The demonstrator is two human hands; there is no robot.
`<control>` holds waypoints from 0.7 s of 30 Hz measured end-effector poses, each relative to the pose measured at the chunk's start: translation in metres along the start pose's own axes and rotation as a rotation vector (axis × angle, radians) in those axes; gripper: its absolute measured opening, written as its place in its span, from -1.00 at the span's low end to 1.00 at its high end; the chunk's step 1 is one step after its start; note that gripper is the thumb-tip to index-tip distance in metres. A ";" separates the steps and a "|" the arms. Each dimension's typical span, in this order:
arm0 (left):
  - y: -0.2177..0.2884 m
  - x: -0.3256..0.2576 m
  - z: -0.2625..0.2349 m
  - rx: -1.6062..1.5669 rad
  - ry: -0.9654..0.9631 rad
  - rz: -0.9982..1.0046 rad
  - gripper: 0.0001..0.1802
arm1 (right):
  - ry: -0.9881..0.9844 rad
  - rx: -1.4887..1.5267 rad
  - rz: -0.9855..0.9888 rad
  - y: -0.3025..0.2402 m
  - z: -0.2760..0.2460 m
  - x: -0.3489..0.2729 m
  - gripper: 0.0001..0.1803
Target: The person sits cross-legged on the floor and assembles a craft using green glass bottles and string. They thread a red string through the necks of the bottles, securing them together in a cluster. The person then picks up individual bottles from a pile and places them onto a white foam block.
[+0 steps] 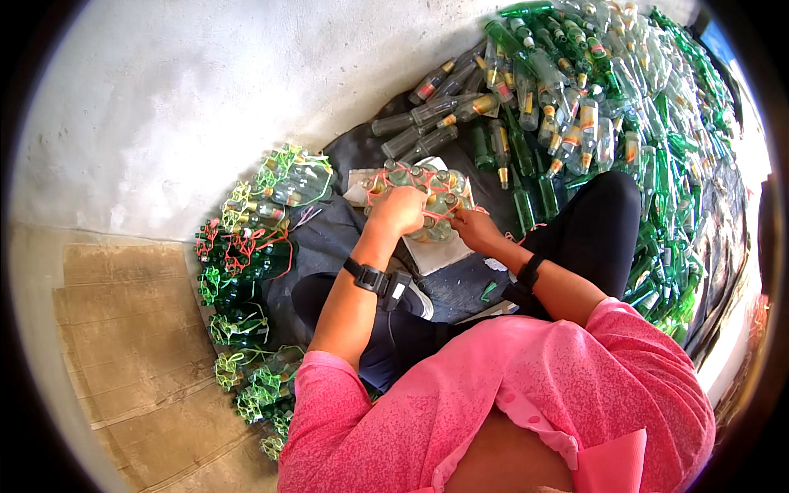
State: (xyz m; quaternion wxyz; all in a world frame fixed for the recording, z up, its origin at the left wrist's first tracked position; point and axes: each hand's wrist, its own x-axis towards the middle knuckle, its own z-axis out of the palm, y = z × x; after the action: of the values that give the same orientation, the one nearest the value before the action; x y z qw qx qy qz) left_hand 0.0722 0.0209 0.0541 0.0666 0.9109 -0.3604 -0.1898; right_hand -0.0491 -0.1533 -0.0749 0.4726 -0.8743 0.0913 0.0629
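In front of me a cluster of clear glass bottles stands upright, packed close, with red cord looped round their necks. My left hand is closed over the left side of the cluster, its fingers pinching the cord. At the right side, my right hand grips another stretch of the same cord, and a strand runs between both hands. Under the bottles lies a pale flat board. Parts of the near bottles are hidden by my hands.
A tall heap of loose green and clear bottles rises at the right. Corded bottle bundles line the left, beside flattened cardboard. A dark sheet covers the ground. Behind is a white wall. My bent knee is right of the cluster.
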 end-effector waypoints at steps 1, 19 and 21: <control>-0.005 0.002 0.000 -0.014 -0.022 -0.001 -0.83 | -0.027 0.003 0.034 0.000 0.002 0.001 -0.59; -0.034 0.017 0.004 -0.115 0.147 0.027 -0.89 | -0.048 0.293 0.069 -0.022 -0.002 -0.012 -0.71; -0.035 0.018 0.007 -0.134 0.189 0.055 -0.90 | -0.039 0.277 0.027 -0.024 -0.003 -0.013 -0.71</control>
State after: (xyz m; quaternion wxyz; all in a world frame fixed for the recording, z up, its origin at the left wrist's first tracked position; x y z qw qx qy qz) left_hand 0.1034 0.0339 0.0330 0.1661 0.9080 -0.3637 -0.1250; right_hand -0.0567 -0.1412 -0.0509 0.5898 -0.7978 0.1016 0.0731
